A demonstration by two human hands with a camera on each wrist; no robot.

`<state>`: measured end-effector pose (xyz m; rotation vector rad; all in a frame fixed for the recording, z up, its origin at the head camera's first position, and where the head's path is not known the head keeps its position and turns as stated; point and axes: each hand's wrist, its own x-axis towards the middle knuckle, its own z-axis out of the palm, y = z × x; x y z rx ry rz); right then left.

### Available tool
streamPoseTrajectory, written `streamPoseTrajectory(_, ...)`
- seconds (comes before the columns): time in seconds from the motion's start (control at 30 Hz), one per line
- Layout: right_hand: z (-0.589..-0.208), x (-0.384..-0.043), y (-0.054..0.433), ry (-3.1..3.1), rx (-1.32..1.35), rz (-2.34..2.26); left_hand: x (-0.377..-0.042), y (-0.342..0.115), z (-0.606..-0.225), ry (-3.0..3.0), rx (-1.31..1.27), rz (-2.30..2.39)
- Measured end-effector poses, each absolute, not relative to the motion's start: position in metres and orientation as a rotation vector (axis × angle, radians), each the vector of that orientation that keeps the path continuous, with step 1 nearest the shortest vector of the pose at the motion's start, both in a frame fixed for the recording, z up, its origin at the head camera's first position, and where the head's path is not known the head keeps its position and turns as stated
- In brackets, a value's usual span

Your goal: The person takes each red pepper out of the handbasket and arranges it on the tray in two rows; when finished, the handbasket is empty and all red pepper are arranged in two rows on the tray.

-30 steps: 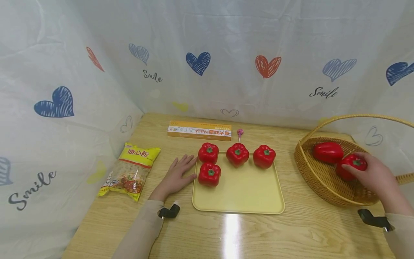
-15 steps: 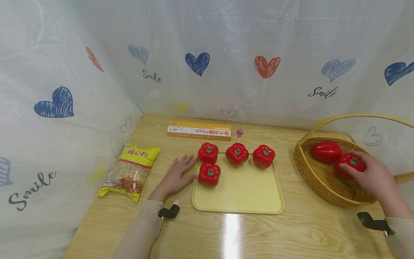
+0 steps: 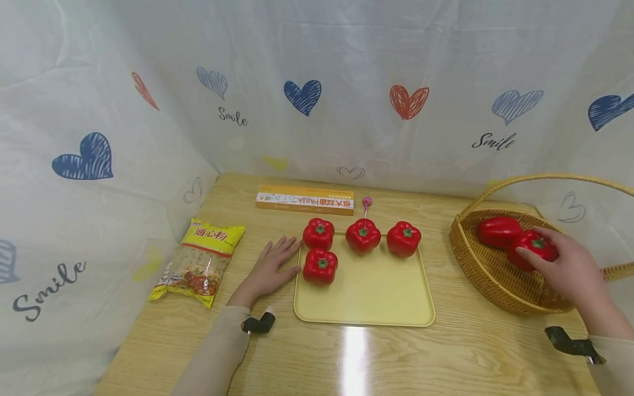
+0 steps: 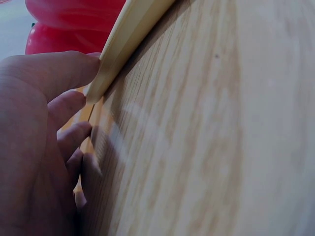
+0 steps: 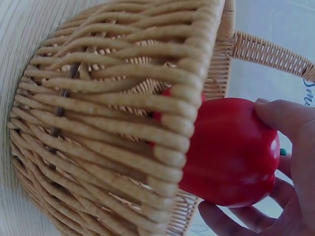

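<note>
My right hand (image 3: 574,269) grips a red bell pepper (image 3: 531,251) by its top, thumb on one side and fingers on the other. In the right wrist view this bell pepper (image 5: 231,152) shows above the rim of the wicker basket (image 5: 113,113), green stem towards the palm. A second red pepper (image 3: 499,232) lies on its side in the basket, just left of the held one. My left hand (image 3: 269,269) rests on the table with straight fingers. Its thumb and fingertips touch the left edge of the yellow tray (image 4: 110,64).
Several red bell peppers (image 3: 364,236) stand along the back and left of the tray (image 3: 376,297). Behind it lie a pasta box (image 3: 305,200) and a pink lollipop (image 3: 367,203). A yellow noodle bag (image 3: 200,261) lies at the left. The basket's handle (image 3: 559,177) arches upright.
My right hand has shifted slightly left with the bell pepper, bringing it closer to the pepper lying beside it. My left hand stays where it was.
</note>
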<state>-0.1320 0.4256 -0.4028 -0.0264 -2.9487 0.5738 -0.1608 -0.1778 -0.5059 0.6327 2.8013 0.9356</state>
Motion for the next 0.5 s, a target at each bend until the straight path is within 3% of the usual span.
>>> streamPoseTrajectory(0.5, -0.395, -0.123, 0.409, -2.912, 0.009, 0.595, -0.161, -0.177, -0.506, 2.804, 0.639, 0.945)
